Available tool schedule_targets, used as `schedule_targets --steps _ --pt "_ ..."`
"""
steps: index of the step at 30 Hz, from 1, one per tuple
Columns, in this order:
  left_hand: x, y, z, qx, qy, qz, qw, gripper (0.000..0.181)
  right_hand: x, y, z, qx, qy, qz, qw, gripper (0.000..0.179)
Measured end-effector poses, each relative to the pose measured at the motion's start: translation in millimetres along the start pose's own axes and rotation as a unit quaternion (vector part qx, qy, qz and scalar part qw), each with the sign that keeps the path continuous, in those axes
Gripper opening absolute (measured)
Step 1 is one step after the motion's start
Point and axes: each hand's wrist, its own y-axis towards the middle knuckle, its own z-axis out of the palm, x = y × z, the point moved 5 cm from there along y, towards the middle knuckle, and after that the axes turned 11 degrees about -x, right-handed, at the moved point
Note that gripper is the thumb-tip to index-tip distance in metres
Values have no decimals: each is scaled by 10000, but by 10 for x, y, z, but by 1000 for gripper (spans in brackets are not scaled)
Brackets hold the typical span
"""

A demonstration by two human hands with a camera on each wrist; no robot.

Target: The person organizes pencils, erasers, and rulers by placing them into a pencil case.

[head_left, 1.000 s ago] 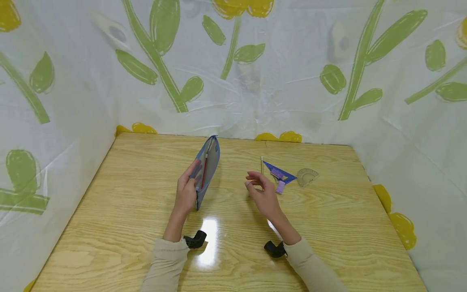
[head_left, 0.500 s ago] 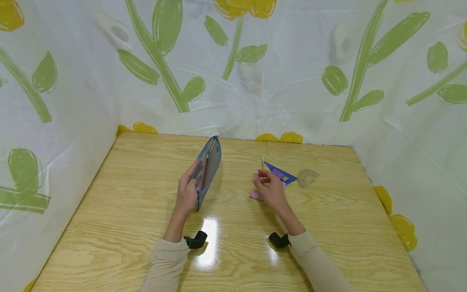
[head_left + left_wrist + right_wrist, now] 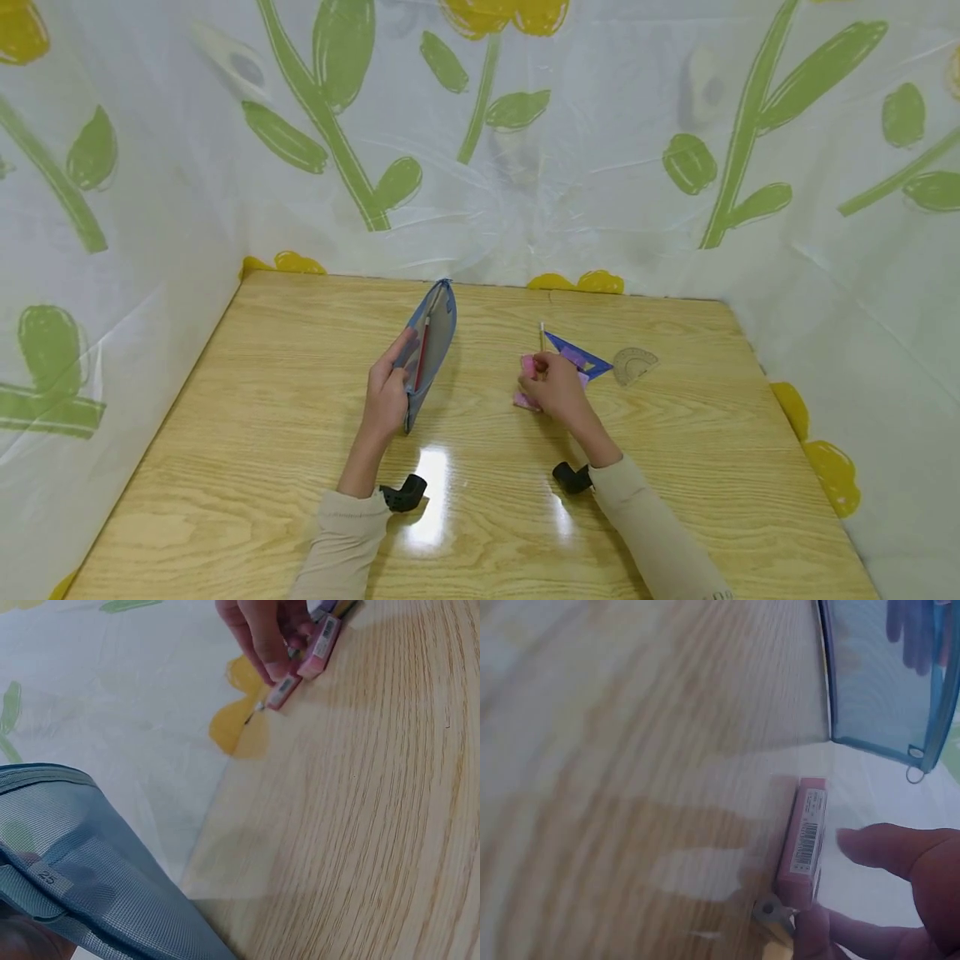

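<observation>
Well, I check the edges first: the bench (image 3: 697, 467) meets the flowered cloth (image 3: 600, 217) along its back and down both sides, and the zip pouch (image 3: 439, 343) has its far tip close to that back edge. A broad strip of wood grain lies between the pouch and my right hand (image 3: 561, 390), with more outside both hands. The pouch sits left of the bench's middle, its long axis running away from me and leaning slightly right, mouth parted toward my head camera; a red pencil (image 3: 423, 354) lies inside along the same line. My left hand (image 3: 386, 396) grips its left wall near the lower end. My right is partly spread over the far pink eraser (image 3: 528, 365), fingers bent and thumb apart; I cannot tell whether a fingertip touches it. Just nearer to me, the near pink eraser (image 3: 807, 832) lies crosswise, barcode facing my side. Beyond that hand, a white-tipped pencil (image 3: 542, 336) points away, a blue set square (image 3: 598, 367) slants down rightward, and a clear protractor (image 3: 634, 365) lies just beside its tip.
</observation>
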Motion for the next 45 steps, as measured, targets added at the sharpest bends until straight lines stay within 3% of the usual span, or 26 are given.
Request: schedule_targets --steps 6,12,18,26,37,45 --pt "-15 2 11 35 25 33 10000 64 82 48 51 306 -464 -82 9984 41" --pt "-27 -18 35 161 46 43 9999 64 108 61 43 466 -530 59 9975 34" --pt "-17 -21 12 73 144 37 9999 65 86 69 31 539 -514 62 9972 26" --pt "-24 -30 47 230 31 29 9997 64 35 80 40 479 -394 -133 9980 23" --pt "-6 -55 34 115 231 55 9997 64 69 -22 43 260 -121 -115 9995 26" --pt "-14 -26 33 155 -81 -37 9998 65 109 -20 27 91 316 -329 9989 21"
